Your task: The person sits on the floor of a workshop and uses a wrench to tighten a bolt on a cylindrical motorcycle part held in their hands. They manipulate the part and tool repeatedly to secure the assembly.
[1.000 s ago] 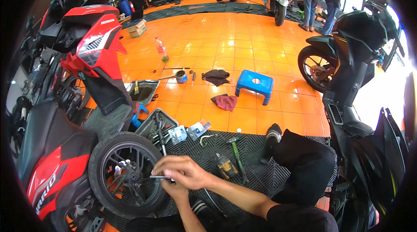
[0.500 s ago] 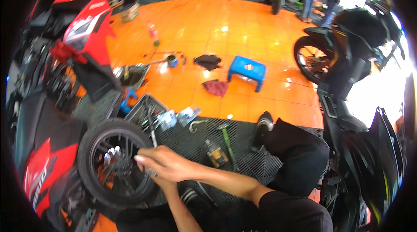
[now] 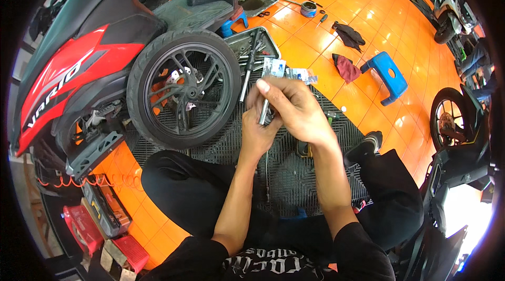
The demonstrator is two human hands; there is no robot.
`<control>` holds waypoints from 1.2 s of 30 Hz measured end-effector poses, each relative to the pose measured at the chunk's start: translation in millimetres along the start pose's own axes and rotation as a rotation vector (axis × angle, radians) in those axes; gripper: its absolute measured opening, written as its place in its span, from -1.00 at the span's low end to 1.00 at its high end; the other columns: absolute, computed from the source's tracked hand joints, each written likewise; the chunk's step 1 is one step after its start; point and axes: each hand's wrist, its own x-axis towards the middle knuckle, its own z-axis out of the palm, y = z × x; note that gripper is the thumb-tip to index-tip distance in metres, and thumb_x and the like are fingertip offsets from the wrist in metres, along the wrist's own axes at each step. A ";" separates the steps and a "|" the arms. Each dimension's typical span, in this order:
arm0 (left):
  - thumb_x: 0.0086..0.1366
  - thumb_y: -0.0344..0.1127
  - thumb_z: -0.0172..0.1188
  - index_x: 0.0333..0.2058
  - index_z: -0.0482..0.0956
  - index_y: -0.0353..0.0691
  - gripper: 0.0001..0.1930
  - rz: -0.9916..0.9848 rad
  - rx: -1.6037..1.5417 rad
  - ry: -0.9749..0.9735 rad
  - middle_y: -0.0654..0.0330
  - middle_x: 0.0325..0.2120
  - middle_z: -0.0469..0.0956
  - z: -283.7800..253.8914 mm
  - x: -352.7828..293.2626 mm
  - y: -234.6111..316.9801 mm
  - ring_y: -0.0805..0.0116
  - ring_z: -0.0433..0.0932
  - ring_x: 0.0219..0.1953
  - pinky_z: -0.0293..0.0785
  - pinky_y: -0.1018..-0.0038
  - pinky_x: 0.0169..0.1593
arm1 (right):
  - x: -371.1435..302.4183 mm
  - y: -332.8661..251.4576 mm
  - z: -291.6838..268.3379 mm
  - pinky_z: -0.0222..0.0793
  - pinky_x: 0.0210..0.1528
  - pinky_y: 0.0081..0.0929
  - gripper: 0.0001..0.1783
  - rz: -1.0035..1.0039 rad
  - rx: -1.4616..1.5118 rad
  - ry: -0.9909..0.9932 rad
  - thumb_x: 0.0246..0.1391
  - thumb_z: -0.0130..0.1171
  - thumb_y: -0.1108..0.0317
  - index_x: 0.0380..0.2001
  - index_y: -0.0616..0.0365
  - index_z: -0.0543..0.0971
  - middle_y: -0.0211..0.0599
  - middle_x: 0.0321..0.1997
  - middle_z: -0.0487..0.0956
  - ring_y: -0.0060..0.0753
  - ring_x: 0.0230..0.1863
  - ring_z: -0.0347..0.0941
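Note:
Both hands are together in front of my chest, fingers closed around a short shiny metal rod (image 3: 264,112) whose end pokes out between them. My right hand (image 3: 299,108) curls over the top, thumb pointing to the upper left. My left hand (image 3: 256,133) is just below, touching the right; its fingertips are partly hidden. What else the rod joins inside the grip cannot be made out. To the left of the hands stands a black spoked wheel (image 3: 192,92) with its tyre, beside a red and black scooter (image 3: 79,70).
Beyond the wheel sits a grey tray (image 3: 273,44) of tools, with a long dark-handled tool (image 3: 251,65) across it. Small plastic packets (image 3: 273,66) lie near it. A blue stool (image 3: 386,76), a maroon cloth (image 3: 346,68) and a black cloth (image 3: 349,36) are on the orange tiles.
The view has swung left and down. My hands, earlier overlapping in front of the wheel, are now right of it, and the metal rod shows between them.

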 end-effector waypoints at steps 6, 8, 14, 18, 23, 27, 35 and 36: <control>0.21 -0.35 0.36 -0.24 0.54 -0.34 -0.76 0.045 0.180 0.058 -0.01 -0.44 0.66 7.1 2.0 2.1 0.24 0.69 -0.41 0.54 0.33 -0.31 | -13.1 16.6 8.7 0.55 0.04 -0.27 -0.51 -0.717 -0.734 0.354 0.14 0.37 0.17 -0.03 0.37 0.61 -0.03 -0.05 0.65 -0.15 -0.04 0.63; 0.21 -0.34 0.36 -0.28 0.52 -0.33 -0.77 0.037 0.164 0.030 0.00 -0.46 0.65 2.3 2.6 -2.8 0.23 0.68 -0.45 0.53 0.30 -0.34 | -10.5 24.0 13.2 0.54 0.07 -0.20 -0.48 -0.794 -0.861 0.388 0.13 0.37 0.11 -0.04 0.37 0.62 0.01 -0.06 0.67 -0.07 -0.04 0.63; 0.16 -0.35 0.42 -0.03 0.55 -0.35 -0.58 -0.028 0.089 -0.011 -0.05 -0.27 0.68 -6.2 5.1 0.5 0.12 0.71 -0.19 0.56 0.31 -0.11 | -2.2 37.9 7.1 0.51 -0.09 -0.38 -0.67 -0.543 -0.357 0.176 0.37 0.02 0.30 -0.19 0.37 0.66 -0.12 -0.31 0.68 -0.26 -0.19 0.64; 0.12 -0.46 0.39 -0.11 0.53 -0.33 -0.65 0.019 -0.042 -0.067 -0.02 -0.31 0.65 0.2 5.6 0.3 0.06 0.70 -0.20 0.54 0.30 -0.08 | 3.2 23.3 -14.6 0.38 -0.23 -0.51 -0.41 -0.018 0.072 -0.125 0.50 -0.18 0.03 -0.45 0.24 0.59 -0.35 -0.47 0.57 -0.58 -0.47 0.42; 0.11 -0.42 0.40 -0.26 0.46 -0.35 -0.70 -0.091 0.150 -0.095 -0.02 -0.40 0.59 -5.0 7.8 11.7 0.02 0.67 -0.29 0.52 0.29 -0.17 | 1.0 7.1 21.5 0.47 0.00 -0.30 -0.52 -0.127 -0.176 0.266 0.50 -0.16 0.12 -0.29 0.36 0.50 -0.25 -0.50 0.49 -0.49 -0.45 0.43; 0.13 -0.36 0.41 -0.25 0.45 -0.37 -0.67 0.006 -0.072 -0.006 -0.09 -0.41 0.58 12.0 5.1 -0.6 -0.12 0.65 -0.27 0.51 0.25 -0.23 | -11.4 31.7 15.3 0.54 -0.08 -0.40 -0.53 -0.622 -0.473 0.351 0.30 0.23 0.16 0.00 0.42 0.54 -0.05 -0.15 0.66 -0.28 -0.20 0.63; 0.10 -0.42 0.43 -0.23 0.46 -0.38 -0.66 0.077 0.005 0.013 -0.13 -0.36 0.60 -0.5 6.7 3.4 -0.18 0.65 -0.22 0.53 0.24 -0.20 | -3.9 43.3 9.1 0.46 0.12 -0.20 -0.46 -0.569 -0.378 0.234 0.42 -0.04 0.03 -0.17 0.41 0.60 -0.01 -0.18 0.67 -0.17 -0.20 0.61; 0.10 -0.42 0.43 -0.23 0.46 -0.38 -0.66 0.075 0.002 0.002 -0.12 -0.36 0.60 -0.3 4.6 0.7 -0.18 0.65 -0.22 0.54 0.24 -0.20 | -3.7 43.9 6.0 0.44 0.14 -0.19 -0.43 -0.464 -0.215 0.183 0.46 -0.13 0.02 -0.23 0.40 0.60 -0.02 -0.23 0.66 -0.19 -0.24 0.60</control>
